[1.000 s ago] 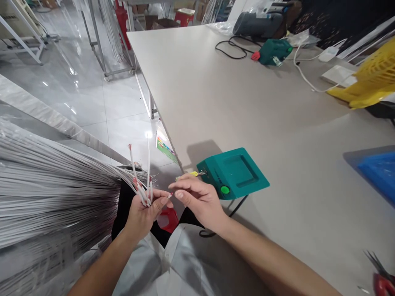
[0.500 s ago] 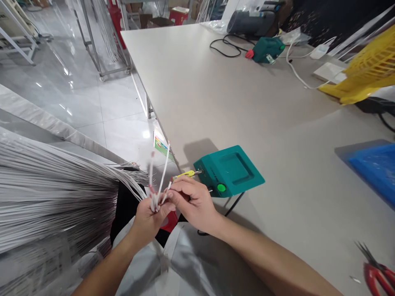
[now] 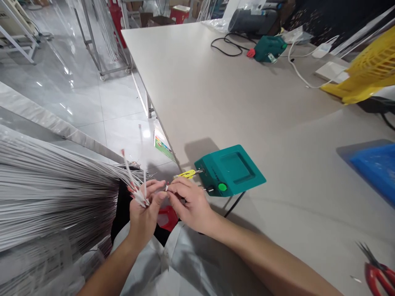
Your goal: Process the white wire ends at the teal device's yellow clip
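My left hand (image 3: 143,216) is closed round a bunch of white wires (image 3: 140,197), whose reddish ends fan up and to the left. My right hand (image 3: 191,203) pinches a single white wire end (image 3: 167,188) with a small red tip; the thumb and fingertips of my left hand come close to it. Right behind my right hand stands a green box-shaped device (image 3: 220,172) with a green button and a recessed tray. A yellow-sleeved clip (image 3: 187,174) sticks out of its side toward my fingers.
Long white wires (image 3: 55,193) lie in a thick bundle at the left. On the table (image 3: 277,123) are red-handled pliers (image 3: 379,271), a blue tray (image 3: 376,168), a yellow fan-like object (image 3: 367,70) and another green device (image 3: 268,48). A red container (image 3: 169,218) shows below my hands.
My left hand has turned and opened somewhat, and the bunch of wires has tipped to the left. The wire end pinched by my right hand has shifted slightly down and left.
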A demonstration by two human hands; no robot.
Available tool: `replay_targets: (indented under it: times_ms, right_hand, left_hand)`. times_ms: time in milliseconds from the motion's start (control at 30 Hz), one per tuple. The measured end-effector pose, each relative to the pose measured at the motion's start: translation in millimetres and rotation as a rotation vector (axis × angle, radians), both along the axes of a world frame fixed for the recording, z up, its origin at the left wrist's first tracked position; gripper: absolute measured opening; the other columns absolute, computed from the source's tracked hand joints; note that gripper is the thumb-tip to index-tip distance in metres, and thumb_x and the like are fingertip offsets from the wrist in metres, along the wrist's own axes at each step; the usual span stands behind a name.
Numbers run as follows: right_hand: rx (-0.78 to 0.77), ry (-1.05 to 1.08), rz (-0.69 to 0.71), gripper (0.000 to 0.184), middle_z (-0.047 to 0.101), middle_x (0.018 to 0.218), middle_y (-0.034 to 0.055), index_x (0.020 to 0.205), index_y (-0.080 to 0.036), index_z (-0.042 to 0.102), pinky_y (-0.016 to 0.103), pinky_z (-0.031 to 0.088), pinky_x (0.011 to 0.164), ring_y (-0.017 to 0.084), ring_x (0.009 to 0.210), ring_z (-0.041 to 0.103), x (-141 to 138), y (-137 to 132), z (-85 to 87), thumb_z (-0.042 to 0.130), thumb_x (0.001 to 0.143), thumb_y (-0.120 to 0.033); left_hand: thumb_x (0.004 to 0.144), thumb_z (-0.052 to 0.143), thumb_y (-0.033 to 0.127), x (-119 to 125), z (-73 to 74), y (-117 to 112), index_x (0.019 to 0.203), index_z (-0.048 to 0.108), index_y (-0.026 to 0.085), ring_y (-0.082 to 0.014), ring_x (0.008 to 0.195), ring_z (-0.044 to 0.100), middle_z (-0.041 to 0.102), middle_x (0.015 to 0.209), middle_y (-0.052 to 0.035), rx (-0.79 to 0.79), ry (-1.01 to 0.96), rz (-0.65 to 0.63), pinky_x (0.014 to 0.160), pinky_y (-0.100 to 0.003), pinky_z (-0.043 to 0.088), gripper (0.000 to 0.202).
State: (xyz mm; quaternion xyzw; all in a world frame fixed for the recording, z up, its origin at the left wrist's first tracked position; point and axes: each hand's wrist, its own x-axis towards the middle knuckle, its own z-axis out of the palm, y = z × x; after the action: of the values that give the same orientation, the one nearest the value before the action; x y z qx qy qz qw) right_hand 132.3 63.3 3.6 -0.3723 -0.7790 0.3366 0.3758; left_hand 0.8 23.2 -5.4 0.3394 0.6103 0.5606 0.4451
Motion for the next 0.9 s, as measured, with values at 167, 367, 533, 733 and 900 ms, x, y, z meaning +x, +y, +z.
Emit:
replay_targets:
  times_ms: [167,367,533,733,900]
  right_hand:
    - [0.051,0.0,-0.026,0.018,0.059,0.083,0.0067,0.088,-0.018,0.062,0.026,0.049,0.068,0.015,0.077,0.056,3.0,0.2,2.0,0.046,0.082,-0.012]
    - [-0.042,0.108,-0.108,0.008,0.06,0.076,0.0042,0.081,-0.017,0.064,0.023,0.047,0.057,0.013,0.066,0.056,1.9,4.0,7.8,0.057,0.077,-0.016]
    - [-0.083,0.093,-0.1,0.011,0.057,0.066,0.001,0.07,-0.018,0.062,0.022,0.044,0.055,0.011,0.062,0.053,1.5,5.4,5.6,0.055,0.078,-0.013]
    - [-0.127,0.136,-0.001,0.013,0.058,0.071,0.0021,0.078,-0.018,0.061,0.025,0.045,0.063,0.012,0.069,0.054,4.0,7.9,7.0,0.05,0.083,-0.013]
    - [-0.125,0.131,0.02,0.014,0.057,0.071,0.0025,0.078,-0.019,0.06,0.026,0.044,0.063,0.013,0.07,0.053,3.1,6.7,7.0,0.049,0.084,-0.013]
  left_hand:
    - [0.072,0.066,0.03,1.8,3.7,1.0,0.076,0.071,0.018,-0.0151,0.068,0.06,0.067,0.079,-0.0038,-0.073,0.011,-0.04,0.061,-0.025,0.048,0.015]
    - [0.068,0.069,0.028,3.7,2.9,-0.3,0.077,0.072,0.017,-0.0154,0.069,0.061,0.069,0.069,-0.0019,-0.104,0.013,-0.068,0.065,-0.024,0.048,0.014]
    - [0.069,0.068,0.029,3.0,2.6,-1.6,0.076,0.071,0.015,-0.0139,0.063,0.059,0.069,0.069,-0.0023,-0.15,0.035,-0.132,0.06,-0.023,0.047,0.016]
    - [0.074,0.062,0.033,-2.8,4.6,-3.9,0.07,0.066,0.015,-0.009,0.051,0.049,0.06,0.058,0.0011,-0.138,-0.004,-0.181,0.048,-0.02,0.039,0.019]
    - [0.077,0.06,0.033,-3.2,-3.9,-7.4,0.072,0.064,0.016,-0.0052,0.046,0.04,0.057,0.06,0.0025,-0.1,-0.161,-0.183,0.045,-0.018,0.033,0.018]
